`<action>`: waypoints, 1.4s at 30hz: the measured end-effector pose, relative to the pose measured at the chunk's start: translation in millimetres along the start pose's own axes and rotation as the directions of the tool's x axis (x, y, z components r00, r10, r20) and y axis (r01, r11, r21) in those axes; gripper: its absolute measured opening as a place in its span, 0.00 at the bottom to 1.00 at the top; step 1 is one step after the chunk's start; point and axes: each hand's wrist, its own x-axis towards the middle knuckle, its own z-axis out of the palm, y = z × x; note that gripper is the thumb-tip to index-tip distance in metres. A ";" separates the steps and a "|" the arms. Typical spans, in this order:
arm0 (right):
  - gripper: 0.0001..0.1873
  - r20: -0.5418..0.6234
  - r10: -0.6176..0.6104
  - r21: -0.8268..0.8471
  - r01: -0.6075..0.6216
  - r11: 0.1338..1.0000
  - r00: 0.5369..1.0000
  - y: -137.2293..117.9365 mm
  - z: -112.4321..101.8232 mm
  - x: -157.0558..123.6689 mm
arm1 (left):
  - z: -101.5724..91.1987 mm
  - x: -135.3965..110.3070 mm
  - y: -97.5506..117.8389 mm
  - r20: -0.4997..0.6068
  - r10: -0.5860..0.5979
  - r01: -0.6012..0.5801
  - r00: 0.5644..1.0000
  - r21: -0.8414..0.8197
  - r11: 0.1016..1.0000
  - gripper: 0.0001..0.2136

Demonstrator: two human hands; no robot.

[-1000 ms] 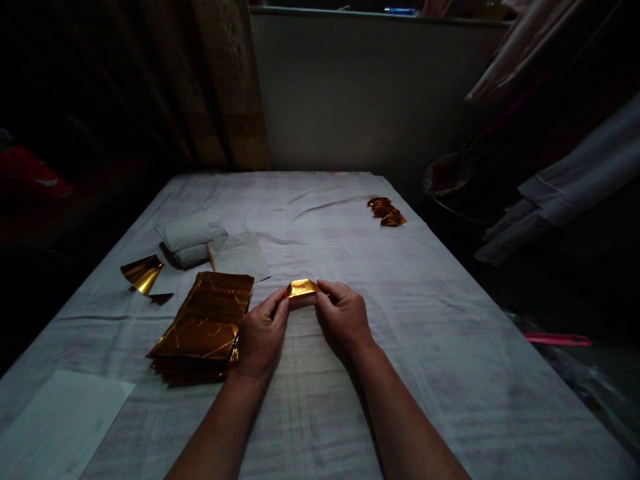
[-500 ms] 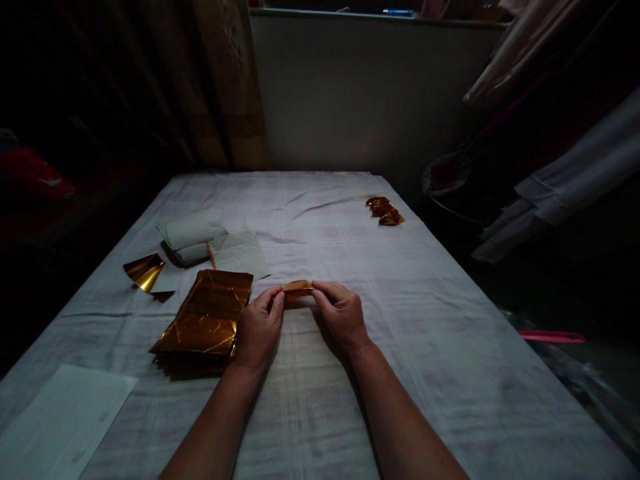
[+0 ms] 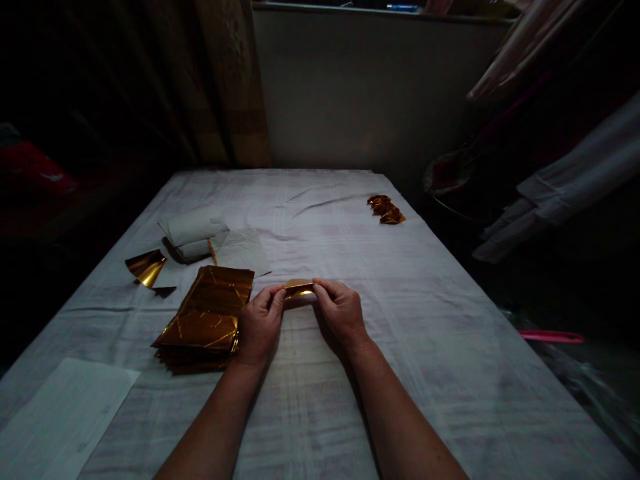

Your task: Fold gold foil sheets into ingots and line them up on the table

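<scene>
Between my two hands is a small folded piece of gold foil paper (image 3: 299,289), held at both ends just above the cloth. My left hand (image 3: 261,323) pinches its left end between thumb and fingers. The right end is pinched the same way by my right hand (image 3: 341,312). Close beside my left hand lies a thick stack of gold foil sheets (image 3: 205,313), partly covered by that hand. Several folded gold foil pieces (image 3: 386,209) lie together near the far right edge.
A pale checked cloth (image 3: 430,373) covers the table. At left are a curled gold foil scrap (image 3: 149,268), crumpled grey paper (image 3: 193,232) and a white sheet (image 3: 70,417). Clothes (image 3: 575,173) hang at right, above a pink handle (image 3: 550,337). A curtain (image 3: 220,87) hangs behind.
The folded foil has tilted slightly between my fingers, and its front face now catches more light. Both hands keep their pinch in nearly the same place.
</scene>
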 end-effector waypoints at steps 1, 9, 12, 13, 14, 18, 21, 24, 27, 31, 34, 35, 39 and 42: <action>0.12 0.003 -0.002 -0.004 0.002 1.000 1.000 0.3 0.0 0.2 | 0.1 -0.2 0.3 0.000 0.000 0.000 1.000 -0.006 1.000 0.15; 0.13 0.063 -0.027 0.016 0.026 1.000 0.998 -2.2 -2.4 -1.3 | 0.1 0.2 0.4 -0.002 -0.020 0.020 1.000 0.021 1.000 0.15; 0.13 0.094 -0.038 0.031 0.035 0.999 0.995 -4.0 -3.4 -2.0 | 0.2 0.8 -1.0 0.003 -0.026 0.026 1.000 0.045 0.999 0.15; 0.13 0.106 -0.043 0.034 0.040 0.999 0.993 -4.4 -3.6 -2.4 | 0.2 1.1 -1.7 0.003 -0.027 0.027 1.000 0.053 0.998 0.16; 0.13 0.119 -0.048 0.036 0.044 0.998 0.992 -4.6 -3.6 -2.7 | 0.1 1.3 -2.3 0.003 -0.026 0.026 1.000 0.059 0.998 0.16; 0.13 0.158 -0.057 0.039 0.051 0.998 0.986 -5.1 -3.5 -3.7 | -0.3 1.7 -4.3 0.004 -0.010 0.010 1.000 0.070 0.998 0.16; 0.13 0.133 -0.065 0.023 0.062 0.998 0.989 -5.1 -3.5 -3.4 | -0.3 0.2 -3.8 0.006 0.002 -0.002 1.000 0.081 0.997 0.15; 0.13 0.091 -0.064 -0.003 0.065 0.998 0.994 -4.7 -3.3 -2.9 | -0.2 -2.6 -1.7 0.016 0.031 -0.032 0.999 0.079 0.996 0.15; 0.14 0.092 -0.066 -0.018 0.068 0.998 0.994 -3.6 -2.5 -2.8 | -0.3 -4.1 0.5 -0.001 0.039 -0.039 0.999 0.070 0.997 0.15; 0.14 0.101 -0.065 -0.063 0.072 0.995 0.993 -2.6 -1.7 -3.5 | -1.1 -3.1 1.4 -0.019 0.023 -0.022 1.000 0.060 0.998 0.16; 0.14 0.105 -0.071 -0.105 0.082 0.991 0.992 -2.7 -1.4 -4.3 | -1.7 -1.8 1.1 -0.036 0.031 -0.027 0.999 0.094 0.995 0.15; 0.14 0.114 -0.072 -0.121 0.086 0.989 0.991 -2.7 -1.3 -4.6 | -1.9 -1.7 1.2 -0.046 0.033 -0.028 0.998 0.104 0.994 0.15; 0.15 0.123 -0.078 -0.167 0.098 0.981 0.989 -2.2 -0.8 -5.4 | -2.6 -3.7 2.7 -0.059 0.078 -0.069 0.995 0.153 0.986 0.16; 0.14 0.084 -0.070 -0.175 0.084 0.981 0.994 -3.1 -0.7 -5.9 | -2.6 -6.1 2.9 -0.039 0.149 -0.137 0.988 0.213 0.967 0.15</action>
